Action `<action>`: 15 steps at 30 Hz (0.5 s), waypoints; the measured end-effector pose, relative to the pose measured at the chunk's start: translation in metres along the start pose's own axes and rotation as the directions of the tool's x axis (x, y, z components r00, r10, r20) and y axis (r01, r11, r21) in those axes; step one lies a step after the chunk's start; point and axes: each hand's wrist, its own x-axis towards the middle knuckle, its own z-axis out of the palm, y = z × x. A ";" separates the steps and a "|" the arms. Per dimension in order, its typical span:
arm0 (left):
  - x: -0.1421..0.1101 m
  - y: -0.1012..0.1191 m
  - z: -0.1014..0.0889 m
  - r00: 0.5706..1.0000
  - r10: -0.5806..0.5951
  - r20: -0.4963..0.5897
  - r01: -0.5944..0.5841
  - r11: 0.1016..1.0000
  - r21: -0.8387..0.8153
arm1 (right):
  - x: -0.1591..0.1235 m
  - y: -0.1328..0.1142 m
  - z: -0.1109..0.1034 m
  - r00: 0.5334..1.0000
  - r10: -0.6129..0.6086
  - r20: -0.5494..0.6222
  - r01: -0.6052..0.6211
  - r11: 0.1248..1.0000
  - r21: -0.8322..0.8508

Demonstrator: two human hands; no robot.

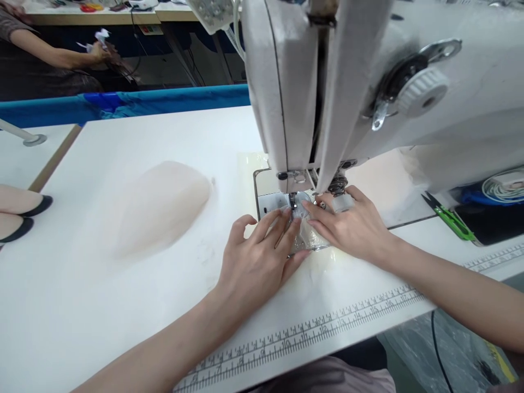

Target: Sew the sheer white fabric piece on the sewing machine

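Observation:
A white sewing machine stands over the table, its presser foot low above the metal needle plate. My left hand lies palm down just left of and in front of the foot, fingers stretched and spread. From the right, my right hand reaches in with fingers extended, the index tip close beside the foot. Between the hands shows a shiny, see-through patch; whether it is thin material or part of the machine bed, I cannot tell. What lies under my fingertips is hidden.
Sheer beige piece lies on the white table at left; black-edged beige pieces sit at the far left. Green-handled snips are at right. A printed ruler follows the front edge. Another person's arm shows behind.

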 end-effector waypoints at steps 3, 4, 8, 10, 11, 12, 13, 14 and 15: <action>0.000 -0.001 0.000 1.000 -0.001 0.007 0.001 1.000 -0.005 | 0.000 0.000 0.001 1.000 0.004 -0.013 -0.004 1.000 -0.018; 0.000 -0.001 0.000 1.000 -0.004 0.009 0.004 1.000 -0.006 | -0.001 0.000 0.002 1.000 0.006 -0.013 -0.007 1.000 -0.025; 0.000 -0.003 0.002 1.000 -0.026 0.018 0.026 1.000 -0.005 | 0.000 0.001 0.003 1.000 0.016 0.009 -0.015 0.999 -0.030; 0.000 -0.003 0.003 0.999 -0.028 0.020 0.028 1.000 -0.007 | 0.000 0.002 0.003 1.000 0.025 0.012 -0.025 0.999 -0.020; 0.000 -0.003 0.004 0.999 -0.028 0.020 0.028 1.000 -0.009 | 0.000 0.002 0.002 1.000 0.027 0.009 -0.027 1.000 -0.015; 0.000 -0.003 0.004 0.999 -0.029 0.020 0.029 1.000 -0.009 | 0.000 0.003 0.002 1.000 0.026 0.000 -0.026 1.000 -0.008; 0.000 -0.002 0.004 0.999 -0.029 0.019 0.029 1.000 -0.008 | -0.001 0.003 0.001 1.000 0.021 -0.015 -0.021 1.000 0.004; 0.001 -0.002 0.003 0.999 -0.028 0.016 0.028 1.000 -0.004 | -0.002 0.004 0.001 0.999 0.010 -0.037 -0.010 1.000 0.026; 0.001 -0.002 0.001 1.000 -0.025 0.009 0.025 1.000 0.002 | -0.003 0.005 -0.001 0.998 -0.005 -0.064 0.009 0.998 0.062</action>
